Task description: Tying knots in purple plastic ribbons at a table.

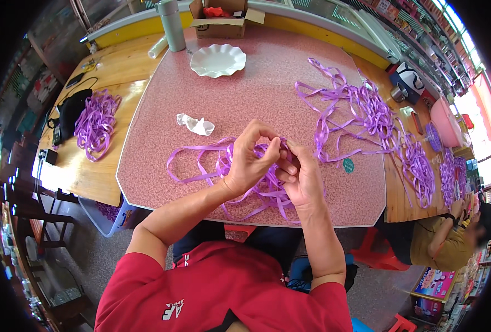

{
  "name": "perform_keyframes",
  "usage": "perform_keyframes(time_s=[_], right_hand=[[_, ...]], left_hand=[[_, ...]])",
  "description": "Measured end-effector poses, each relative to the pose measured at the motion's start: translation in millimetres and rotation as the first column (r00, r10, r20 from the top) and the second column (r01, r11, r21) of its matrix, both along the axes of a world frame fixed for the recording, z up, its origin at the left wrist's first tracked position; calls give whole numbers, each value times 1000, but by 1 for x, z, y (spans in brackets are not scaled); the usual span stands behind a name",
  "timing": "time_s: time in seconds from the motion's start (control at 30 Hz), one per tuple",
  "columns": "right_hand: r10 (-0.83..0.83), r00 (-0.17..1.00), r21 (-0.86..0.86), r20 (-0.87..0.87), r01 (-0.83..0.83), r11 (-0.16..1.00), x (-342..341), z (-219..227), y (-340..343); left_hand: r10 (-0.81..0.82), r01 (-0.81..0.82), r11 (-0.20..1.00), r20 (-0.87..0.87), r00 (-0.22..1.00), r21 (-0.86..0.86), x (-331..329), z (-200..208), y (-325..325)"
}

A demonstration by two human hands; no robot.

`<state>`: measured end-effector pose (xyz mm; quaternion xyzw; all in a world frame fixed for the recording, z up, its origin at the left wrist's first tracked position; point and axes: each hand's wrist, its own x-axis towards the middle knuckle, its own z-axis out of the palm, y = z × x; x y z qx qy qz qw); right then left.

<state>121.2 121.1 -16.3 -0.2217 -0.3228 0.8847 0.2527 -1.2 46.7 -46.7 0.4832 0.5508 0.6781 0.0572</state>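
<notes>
Both my hands are raised close together over the near middle of the pink speckled table [267,94]. My left hand [252,157] curls its thumb and fingers together on a purple ribbon [286,150]. Facing it, my right hand [302,174] has its fingers closed on the same ribbon. Exactly how the strand runs between my fingertips is hidden. Beneath my hands lies a loose heap of purple ribbon loops [187,178], spreading left and toward the near edge. A crumpled white tissue [196,125] rests just beyond the loops.
A tangled purple ribbon pile [361,108] covers the table's right side. A scalloped white plate [218,60], grey-green flask [171,26] and cardboard box [220,26] stand at the back. More ribbon [98,122] lies on the left wooden table. Another person [442,238] sits at the right.
</notes>
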Motion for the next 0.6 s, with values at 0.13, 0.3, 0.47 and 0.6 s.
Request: perform_keyframes(time_s=[0.13,0.3,0.47,0.6], right_hand=[[-10,1000,71,-17,11,997,3,-4,0],[-53,997,180,62,41,983,7,3,1],[-23,985,273,169,-24,962,14,4,10],[-17,960,507,279,-132,852,18,6,16]], left_hand=[[-267,259,960,608,748,102,14,12,-3],[-154,152,988,-179,972,-26,-5,14,-3],[-31,50,998,-474,880,28,-18,15,-3],[-25,45,999,-569,822,21,-24,15,-6]])
